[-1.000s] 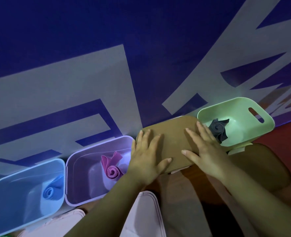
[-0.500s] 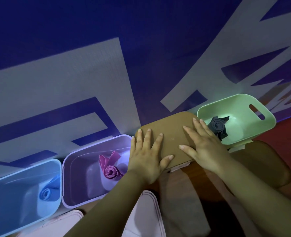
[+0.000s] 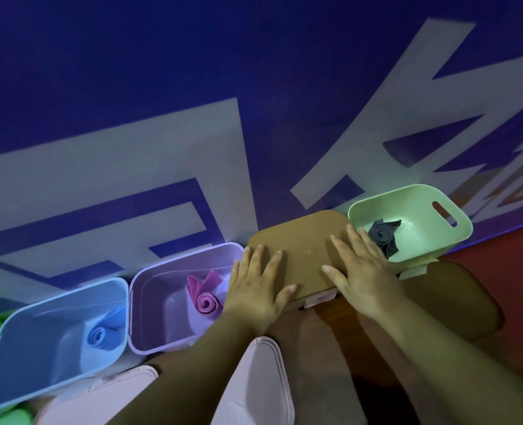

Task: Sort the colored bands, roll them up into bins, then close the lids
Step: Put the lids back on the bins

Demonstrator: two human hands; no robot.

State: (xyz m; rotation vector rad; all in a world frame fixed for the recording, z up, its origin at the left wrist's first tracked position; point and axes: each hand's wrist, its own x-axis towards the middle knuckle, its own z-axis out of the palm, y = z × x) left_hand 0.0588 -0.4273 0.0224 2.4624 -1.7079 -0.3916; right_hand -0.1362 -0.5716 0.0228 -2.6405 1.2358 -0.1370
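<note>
Hands lie flat on a brown lid (image 3: 297, 250) that covers a bin in the middle of a row against the far wall. The left hand (image 3: 255, 289) rests on the lid's left end, its fingers (image 3: 260, 256) straight and spread, the thumb along the near edge. The right hand (image 3: 367, 271) rests on the right end, its fingers (image 3: 343, 250) also straight and released, gripping nothing.

Just right of the lid stands an open green bin (image 3: 422, 207) holding a loosely rolled dark grey band (image 3: 383, 236). Just left of it, an open purple bin (image 3: 159, 280) holds a rolled pink band (image 3: 206, 300), partly hidden by the left hand. Further left, an open blue bin (image 3: 39, 348) holds a rolled blue band (image 3: 103, 332).

Two pale pink lids (image 3: 254, 378) lie near, under the forearms. A second brown lid (image 3: 456, 302) lies right of the right forearm. Behind the bins hangs a blue banner (image 3: 254, 87) with large pale lettering.
</note>
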